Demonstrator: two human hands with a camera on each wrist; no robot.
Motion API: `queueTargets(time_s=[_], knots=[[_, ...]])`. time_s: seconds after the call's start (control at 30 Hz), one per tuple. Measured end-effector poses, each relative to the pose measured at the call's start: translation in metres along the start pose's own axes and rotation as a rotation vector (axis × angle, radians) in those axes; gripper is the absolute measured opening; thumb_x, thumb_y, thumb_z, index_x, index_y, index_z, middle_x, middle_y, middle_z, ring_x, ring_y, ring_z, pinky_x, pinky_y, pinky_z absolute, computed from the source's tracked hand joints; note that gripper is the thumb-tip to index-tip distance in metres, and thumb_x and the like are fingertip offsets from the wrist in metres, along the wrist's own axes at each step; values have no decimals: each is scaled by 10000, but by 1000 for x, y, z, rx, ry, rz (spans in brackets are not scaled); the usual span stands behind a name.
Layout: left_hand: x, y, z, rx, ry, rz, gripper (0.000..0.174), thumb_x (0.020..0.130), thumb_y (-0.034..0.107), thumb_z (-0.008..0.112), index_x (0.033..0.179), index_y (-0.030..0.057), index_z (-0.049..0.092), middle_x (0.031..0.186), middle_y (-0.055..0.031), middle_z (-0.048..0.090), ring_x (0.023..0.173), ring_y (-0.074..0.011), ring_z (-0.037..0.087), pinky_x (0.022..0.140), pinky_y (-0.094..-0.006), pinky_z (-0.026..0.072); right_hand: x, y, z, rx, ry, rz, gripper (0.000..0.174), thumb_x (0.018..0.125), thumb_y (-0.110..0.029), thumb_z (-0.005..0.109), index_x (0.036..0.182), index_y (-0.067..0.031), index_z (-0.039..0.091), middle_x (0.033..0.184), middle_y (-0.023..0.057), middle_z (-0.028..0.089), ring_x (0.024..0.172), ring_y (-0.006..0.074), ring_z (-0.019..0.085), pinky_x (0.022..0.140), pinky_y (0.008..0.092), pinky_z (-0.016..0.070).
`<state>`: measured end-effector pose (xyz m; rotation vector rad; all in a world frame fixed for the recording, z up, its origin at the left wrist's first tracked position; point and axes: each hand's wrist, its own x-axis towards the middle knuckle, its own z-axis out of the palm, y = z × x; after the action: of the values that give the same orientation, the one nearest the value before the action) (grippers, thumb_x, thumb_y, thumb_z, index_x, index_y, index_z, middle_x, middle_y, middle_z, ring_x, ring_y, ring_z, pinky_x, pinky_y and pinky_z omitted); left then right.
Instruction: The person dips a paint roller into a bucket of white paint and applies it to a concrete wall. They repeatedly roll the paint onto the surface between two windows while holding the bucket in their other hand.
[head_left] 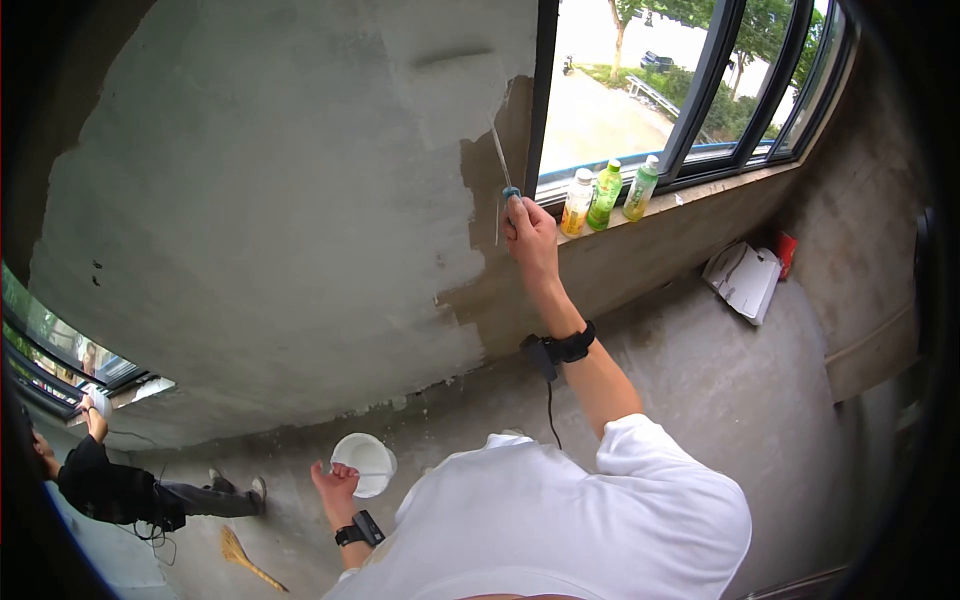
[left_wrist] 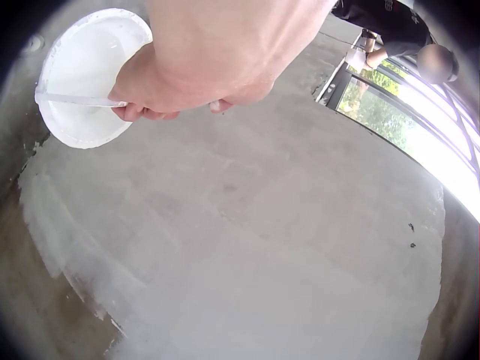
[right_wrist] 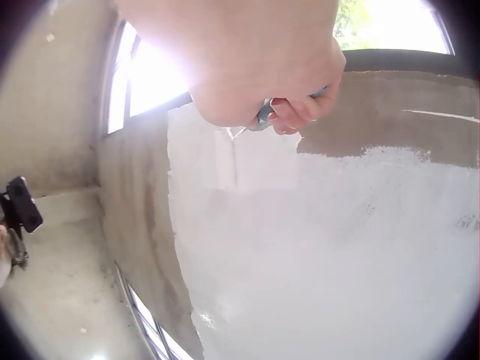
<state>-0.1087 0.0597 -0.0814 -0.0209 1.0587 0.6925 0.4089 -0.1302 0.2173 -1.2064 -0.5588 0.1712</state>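
Observation:
My right hand (head_left: 530,240) is raised to the wall and grips the blue handle (head_left: 513,195) of a paint roller. Its thin metal rod (head_left: 501,155) runs up from the fist towards the pale coated wall (head_left: 290,180), where the roller's head blends into the white. In the right wrist view, curled fingers (right_wrist: 289,116) wrap the blue handle close to the wall. Low down, my left hand (head_left: 338,485) grips the bail handle of a white bucket (left_wrist: 56,64). The bucket's inside looks white, and it hangs beside the hand in the left wrist view.
Several drink bottles (head_left: 605,195) stand on the sill under the window (head_left: 620,80). Bare brown wall (head_left: 490,280) borders the coating. Another person (head_left: 120,485) works at the far left window. A broom (head_left: 245,558) and a white cardboard piece (head_left: 743,280) lie on the floor.

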Motion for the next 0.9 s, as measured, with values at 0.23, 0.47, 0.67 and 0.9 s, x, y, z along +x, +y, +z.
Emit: queueTargets(time_s=[0.23,0.47,0.67,0.9], knots=[[10,4,-1,-2,17,1,430,757,487,544,632,144,315,564,14,259,514,-146,240,557,-316,228,-43,63,-30,61,47,182,341,1002,-383,517,794,-112,514,607,-55,418,471,22,335,413,194,249],[18,7,-3,-4,13,-47,414,745,469,557,625,141,335,552,19,268,502,-144,243,551,-315,236,-29,33,-28,162,91,240,358,1001,-379,519,773,-103,509,606,-56,420,462,26,333,407,206,239],[13,7,-1,-5,-17,-19,400,733,457,569,625,140,349,547,20,285,485,-142,268,543,-313,250,16,3,-31,172,35,151,343,994,-403,523,822,-107,522,623,-47,438,452,33,326,404,201,237],[14,4,4,-22,12,-2,385,734,449,564,634,135,364,542,17,297,482,-142,272,540,-312,249,-32,66,-52,63,41,209,379,999,-422,510,797,-101,511,603,-47,424,455,33,339,401,203,250]])
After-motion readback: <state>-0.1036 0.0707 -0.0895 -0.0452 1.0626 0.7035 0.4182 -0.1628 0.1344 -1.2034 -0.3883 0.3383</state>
